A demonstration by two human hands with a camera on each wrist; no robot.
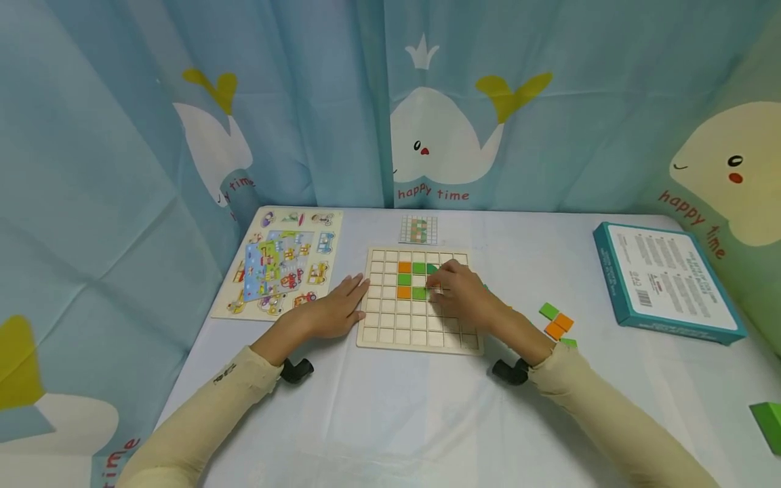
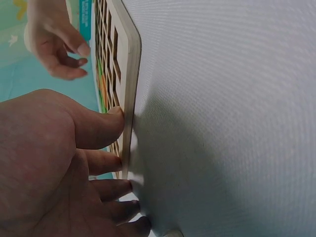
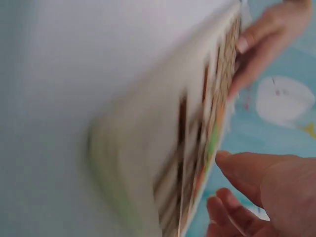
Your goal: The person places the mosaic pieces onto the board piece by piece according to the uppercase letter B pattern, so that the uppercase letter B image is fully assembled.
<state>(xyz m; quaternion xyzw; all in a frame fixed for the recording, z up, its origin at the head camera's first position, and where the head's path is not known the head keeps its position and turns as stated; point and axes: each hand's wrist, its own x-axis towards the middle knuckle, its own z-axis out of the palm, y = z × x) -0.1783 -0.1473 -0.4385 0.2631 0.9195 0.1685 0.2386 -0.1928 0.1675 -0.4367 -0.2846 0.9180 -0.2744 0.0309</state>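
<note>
A wooden grid board (image 1: 390, 332) lies mid-table, with orange tiles (image 1: 404, 293) and green tiles (image 1: 419, 293) set in some of its squares. My left hand (image 1: 332, 313) rests at the board's left edge; in the left wrist view its thumb (image 2: 101, 129) touches the rim and its fingers extend along it. Over the board's right half is my right hand (image 1: 460, 291), fingers loosely bent. In the left wrist view nothing shows between that hand's thumb and fingers. A darker green piece (image 1: 432, 269) lies by its fingertips, and the hand hides several squares.
Behind the board lies a small pattern card (image 1: 418, 230). Loose green and orange tiles (image 1: 564, 322) are scattered to the right. A teal box (image 1: 671, 281) stands farther right, and a green block (image 1: 767, 423) sits at the right edge. A picture puzzle board (image 1: 244, 308) with cards lies left.
</note>
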